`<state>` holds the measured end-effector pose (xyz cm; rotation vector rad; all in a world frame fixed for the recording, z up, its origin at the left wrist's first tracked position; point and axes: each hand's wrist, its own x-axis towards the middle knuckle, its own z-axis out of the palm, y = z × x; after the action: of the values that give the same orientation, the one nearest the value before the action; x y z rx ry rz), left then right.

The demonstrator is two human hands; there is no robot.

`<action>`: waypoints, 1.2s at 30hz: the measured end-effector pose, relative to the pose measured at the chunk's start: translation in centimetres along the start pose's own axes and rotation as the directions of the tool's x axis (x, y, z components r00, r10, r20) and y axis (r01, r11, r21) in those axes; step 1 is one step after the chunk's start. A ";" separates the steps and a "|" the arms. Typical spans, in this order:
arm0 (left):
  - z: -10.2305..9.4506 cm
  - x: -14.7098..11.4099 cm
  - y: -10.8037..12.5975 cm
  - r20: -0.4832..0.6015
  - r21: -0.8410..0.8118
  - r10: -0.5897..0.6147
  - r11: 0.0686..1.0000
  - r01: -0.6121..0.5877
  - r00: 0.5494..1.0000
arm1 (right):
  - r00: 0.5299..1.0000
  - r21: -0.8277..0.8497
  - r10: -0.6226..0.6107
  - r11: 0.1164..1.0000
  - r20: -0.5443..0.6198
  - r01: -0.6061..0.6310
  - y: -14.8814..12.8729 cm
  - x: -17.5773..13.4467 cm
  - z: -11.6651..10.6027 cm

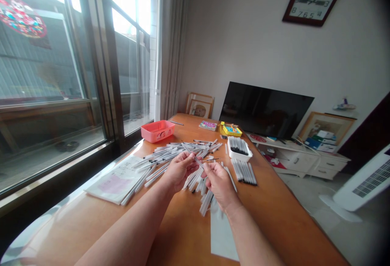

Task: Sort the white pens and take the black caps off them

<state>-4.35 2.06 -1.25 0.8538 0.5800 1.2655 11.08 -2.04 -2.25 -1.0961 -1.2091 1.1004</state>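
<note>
Above the middle of the table, my left hand (180, 170) and my right hand (219, 184) are close together. Both are closed in a pinch on one slim whitish pen (199, 162), which slants between the fingertips; its ends are partly hidden. Behind and left of the hands spreads a loose pile of white pens (170, 152) with dark ends. More translucent pen tubes (206, 202) lie below my right hand, partly on a pale sheet (224, 233). To the right, a neat row of pens (243, 171) lies beside a white box (240, 154) filled with upright-leaning pens.
A pink plastic basket (157, 131) stands at the back left. Paper with writing (114, 180) lies at the left edge, under some pens. A yellow box (230, 129) and a colourful booklet (207, 125) sit at the far end. The wooden table (179, 233) ends near a white fan (362, 180).
</note>
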 end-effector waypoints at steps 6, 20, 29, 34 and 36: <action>-0.1 0.1 -0.2 -0.017 0.030 0.009 1.000 -0.009 1.000 | 0.999 -0.047 -0.025 0.999 0.029 0.027 0.2 0.0 -0.1; -0.5 0.4 0.0 -0.145 0.027 0.047 0.999 -0.044 0.988 | 0.997 -0.078 -0.077 0.994 -0.015 0.075 0.2 0.2 -0.4; -0.6 0.5 0.1 -0.187 -0.011 0.049 0.999 -0.052 0.981 | 0.981 0.279 0.150 0.954 -0.125 -0.110 -0.3 0.8 -0.9; -0.3 0.3 -0.3 -0.122 -0.025 0.011 1.000 -0.014 0.992 | 0.986 0.342 0.136 0.935 -0.102 -0.094 -0.7 0.4 -0.2; -0.3 0.3 -0.3 -0.104 -0.023 -0.008 1.000 0.006 0.995 | 0.987 0.319 0.089 0.947 -0.133 -0.042 -0.6 0.5 -0.1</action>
<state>-4.31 2.35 -1.65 0.7696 0.6498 1.3135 11.23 -1.65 -1.60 -0.9548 -0.8511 1.1959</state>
